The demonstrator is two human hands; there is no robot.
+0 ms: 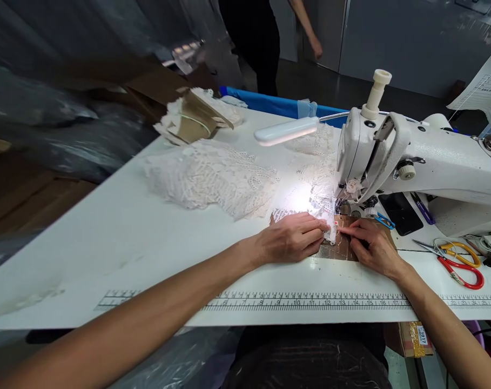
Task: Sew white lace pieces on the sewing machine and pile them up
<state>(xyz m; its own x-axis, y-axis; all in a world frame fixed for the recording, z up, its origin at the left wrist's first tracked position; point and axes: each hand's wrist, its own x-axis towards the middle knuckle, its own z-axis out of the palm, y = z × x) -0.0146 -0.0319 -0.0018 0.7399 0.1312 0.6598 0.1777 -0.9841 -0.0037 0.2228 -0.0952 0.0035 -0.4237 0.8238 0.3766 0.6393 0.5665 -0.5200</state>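
Note:
My left hand lies on a piece of white lace in front of the needle of the white sewing machine, with its fingertips pinching the lace edge. My right hand rests on the brown taped patch of the table. Its fingers are pressed together at the same lace edge, touching the left fingertips. The lace runs back under the machine's presser foot, lit by the lamp.
A heap of white lace lies at mid-table, with cardboard-wrapped lace behind it. Red scissors and yellow scissors lie at right. A ruler strip runs along the front edge. Another person stands behind the table.

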